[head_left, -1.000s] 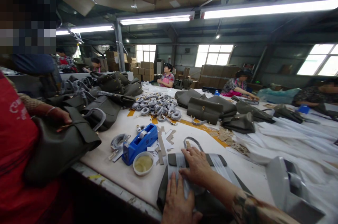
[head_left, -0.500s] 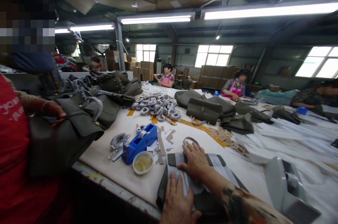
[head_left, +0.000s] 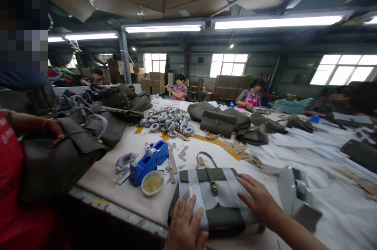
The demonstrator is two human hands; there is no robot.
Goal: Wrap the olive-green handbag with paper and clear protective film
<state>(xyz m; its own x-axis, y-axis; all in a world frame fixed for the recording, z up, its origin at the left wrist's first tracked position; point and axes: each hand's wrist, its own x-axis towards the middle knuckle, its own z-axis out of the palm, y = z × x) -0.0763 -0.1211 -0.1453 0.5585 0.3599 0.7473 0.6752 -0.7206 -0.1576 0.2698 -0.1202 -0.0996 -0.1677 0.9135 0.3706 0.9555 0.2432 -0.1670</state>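
Observation:
A dark olive handbag (head_left: pixel 226 220) lies in front of me, its handle loop (head_left: pixel 207 154) pointing away. Two translucent wrapping strips run down its front, a left strip (head_left: pixel 194 185) and a right strip (head_left: pixel 234 185). Between them show a pale sheet and a gold clasp (head_left: pixel 214 188). My left hand (head_left: pixel 186 218) rests flat on the lower left of the bag, fingers spread over the left strip. On the right side, my right hand (head_left: pixel 259 199) lies with fingers stretched out over the right strip.
Left of the bag stand a blue tape dispenser (head_left: pixel 149 163) and a white bowl (head_left: pixel 152 184) of yellowish stuff. A grey dispenser (head_left: pixel 299 195) is on the right. Wrapped straps (head_left: pixel 167 120) and more bags (head_left: pixel 218 123) lie beyond. A co-worker's hand (head_left: pixel 54 130) holds a bag at left.
My right hand has moved from the bag's upper middle to its right side, uncovering the clasp. My left hand stays on the left strip. The view has shifted slightly right.

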